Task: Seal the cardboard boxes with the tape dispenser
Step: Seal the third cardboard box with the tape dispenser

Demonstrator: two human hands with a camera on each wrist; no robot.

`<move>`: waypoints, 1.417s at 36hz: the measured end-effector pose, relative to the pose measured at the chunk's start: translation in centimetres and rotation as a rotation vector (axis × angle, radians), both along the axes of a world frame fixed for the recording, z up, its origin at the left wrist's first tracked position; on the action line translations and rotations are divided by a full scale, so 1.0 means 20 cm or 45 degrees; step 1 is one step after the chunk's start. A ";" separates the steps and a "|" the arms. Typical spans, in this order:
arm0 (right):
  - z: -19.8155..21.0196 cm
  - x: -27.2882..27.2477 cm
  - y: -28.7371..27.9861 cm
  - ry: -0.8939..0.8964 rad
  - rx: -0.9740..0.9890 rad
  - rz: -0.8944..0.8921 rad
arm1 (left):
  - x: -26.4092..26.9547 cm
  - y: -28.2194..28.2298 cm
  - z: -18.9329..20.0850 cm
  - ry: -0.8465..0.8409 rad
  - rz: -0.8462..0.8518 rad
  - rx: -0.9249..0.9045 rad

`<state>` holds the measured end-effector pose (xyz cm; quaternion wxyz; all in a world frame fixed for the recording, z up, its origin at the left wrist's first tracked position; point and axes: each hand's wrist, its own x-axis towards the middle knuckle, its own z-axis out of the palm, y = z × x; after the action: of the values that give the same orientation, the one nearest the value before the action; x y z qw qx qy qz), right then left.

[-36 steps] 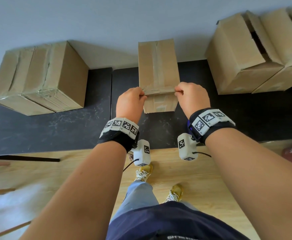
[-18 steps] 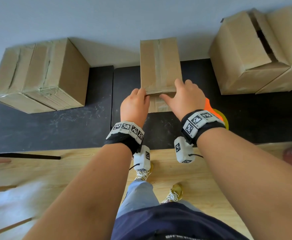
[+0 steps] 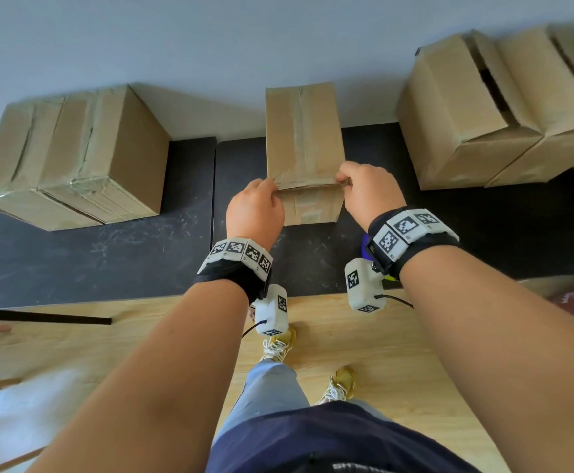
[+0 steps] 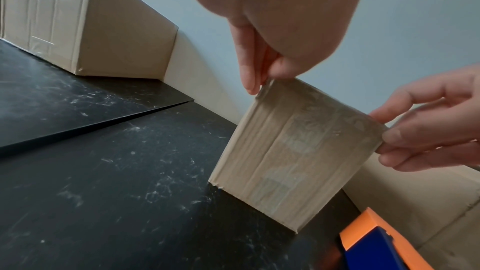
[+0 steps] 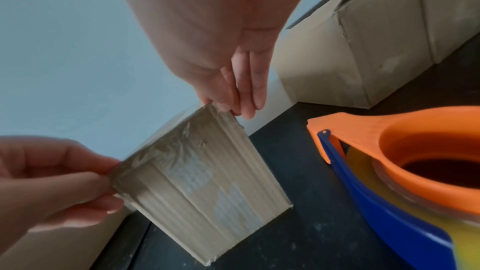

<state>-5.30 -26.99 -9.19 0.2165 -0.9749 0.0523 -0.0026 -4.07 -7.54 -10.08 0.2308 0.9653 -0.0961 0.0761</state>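
Note:
A narrow cardboard box [image 3: 302,138] stands at the middle of the black table [image 3: 108,261], with clear tape along its top seam and down its near face [image 4: 291,155]. My left hand [image 3: 273,196] pinches the box's near top left corner between thumb and fingers. At the near top right corner my right hand [image 3: 343,180] pinches the same way, as the right wrist view shows [image 5: 233,98]. The orange and blue tape dispenser [image 5: 389,151] lies on the table just right of the box, under my right wrist, with nobody holding it.
Taped boxes [image 3: 74,155] sit at the table's left. Larger boxes [image 3: 483,107] with a gaping top seam stand at the right. A wall rises right behind the table. Wooden floor lies at the near side.
Half a second ago my right hand lay over the box's near top edge; it has gone back to pinching the right corner. My left hand stays at the left corner.

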 end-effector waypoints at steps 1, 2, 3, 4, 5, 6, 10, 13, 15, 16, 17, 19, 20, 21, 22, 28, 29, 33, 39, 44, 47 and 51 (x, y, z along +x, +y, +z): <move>0.00 0.00 0.00 -0.008 -0.014 -0.002 | 0.00 0.01 0.00 -0.002 -0.006 -0.001; -0.01 0.00 0.00 -0.021 -0.020 -0.008 | 0.00 0.01 0.00 -0.006 -0.009 -0.009; -0.01 0.00 0.01 -0.032 -0.022 -0.013 | 0.00 0.01 -0.01 -0.009 -0.008 -0.018; -0.01 0.00 0.01 -0.045 -0.022 -0.014 | 0.00 0.01 -0.01 -0.011 -0.004 -0.026; -0.01 0.00 0.02 -0.060 -0.022 -0.014 | 0.00 0.01 -0.01 -0.013 0.001 -0.029; 0.00 0.00 0.02 -0.076 -0.024 -0.011 | 0.00 0.01 -0.01 -0.014 0.007 -0.029; 0.01 0.00 0.04 -0.102 -0.043 -0.009 | 0.02 -0.01 -0.01 -0.004 0.038 0.003; 0.01 0.00 0.04 -0.125 -0.035 -0.049 | 0.02 -0.02 0.01 0.022 0.062 -0.008; 0.01 0.00 0.05 -0.118 -0.022 -0.063 | 0.02 -0.03 0.02 0.031 0.073 -0.041; 0.02 -0.01 0.05 -0.110 0.000 -0.070 | 0.02 -0.03 0.02 0.034 0.076 -0.055; 0.02 -0.01 0.05 -0.104 0.034 -0.082 | 0.01 -0.02 0.02 0.036 0.077 -0.063; 0.02 -0.01 0.06 -0.098 0.125 -0.135 | 0.00 -0.01 0.02 0.047 0.074 -0.082; 0.02 -0.02 0.07 -0.093 0.174 -0.171 | 0.00 0.00 0.02 0.054 0.071 -0.095; 0.03 -0.02 0.07 -0.086 0.218 -0.205 | 0.00 0.00 0.01 0.061 0.067 -0.103; 0.03 -0.02 0.08 -0.078 0.253 -0.226 | -0.01 0.01 0.01 0.062 0.067 -0.110; 0.11 0.02 0.21 -0.160 0.307 -0.196 | 0.04 0.17 0.04 -0.049 0.075 -0.133; 0.13 0.04 0.24 -0.178 0.311 -0.187 | 0.05 0.20 0.05 -0.078 0.079 -0.129; 0.19 0.12 0.43 -0.213 0.322 -0.128 | 0.08 0.40 0.10 -0.154 0.140 -0.067; 0.19 0.23 0.78 -0.179 0.360 -0.031 | 0.15 0.75 0.13 -0.181 0.190 0.072; 0.15 0.31 1.00 -0.098 0.373 0.003 | 0.22 1.00 0.13 -0.213 0.101 0.334; 0.10 0.35 1.09 -0.050 0.360 -0.002 | 0.26 1.10 0.10 -0.287 0.092 0.487; 0.06 0.40 1.17 -0.039 0.353 -0.005 | 0.33 1.19 0.06 -0.354 0.119 0.512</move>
<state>2.65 -3.52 -7.91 0.3497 -0.9354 0.0507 -0.0107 2.46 16.17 -8.91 0.0150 0.9754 -0.0953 0.1982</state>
